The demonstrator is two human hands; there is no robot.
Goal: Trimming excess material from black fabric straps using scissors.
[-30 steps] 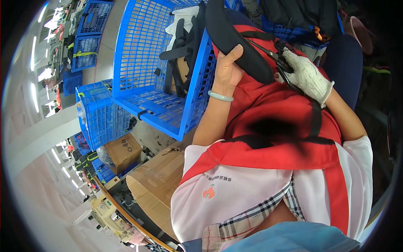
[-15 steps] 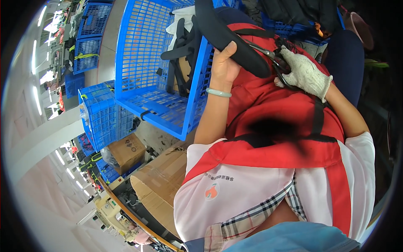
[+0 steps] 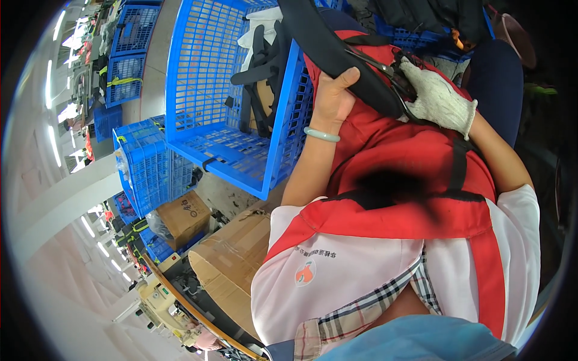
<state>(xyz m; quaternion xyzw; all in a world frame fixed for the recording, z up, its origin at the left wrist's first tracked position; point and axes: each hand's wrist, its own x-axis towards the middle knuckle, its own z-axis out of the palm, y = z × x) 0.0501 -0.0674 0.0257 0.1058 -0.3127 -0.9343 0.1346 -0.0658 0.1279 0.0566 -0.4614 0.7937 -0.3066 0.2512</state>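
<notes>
My left hand (image 3: 334, 103) is bare, with a pale bangle at the wrist, and grips a long curved black padded strap (image 3: 328, 45), thumb on its top side. The strap runs from the upper edge down to the right, over my red apron (image 3: 385, 141). On my right hand (image 3: 439, 101) is a white knitted glove, and its fingers are closed round the handles of a pair of metal scissors (image 3: 382, 67). The blades point up and left, against or just beside the strap's lower right part; which of the two cannot be made out. Dark trimmings lie near the gloved fingers.
Left of my arm stands a large blue plastic crate (image 3: 220, 156) holding black strap pieces and white cloth. Stacked blue crates (image 3: 153, 168), a cardboard box (image 3: 182, 219) and a big cardboard sheet (image 3: 232, 265) are farther left. Black padded pieces (image 3: 415, 15) lie in another blue crate at the top right.
My left hand has shifted right with the strap, whose lower end is now nearer my gloved hand. The scissors and right hand have hardly moved.
</notes>
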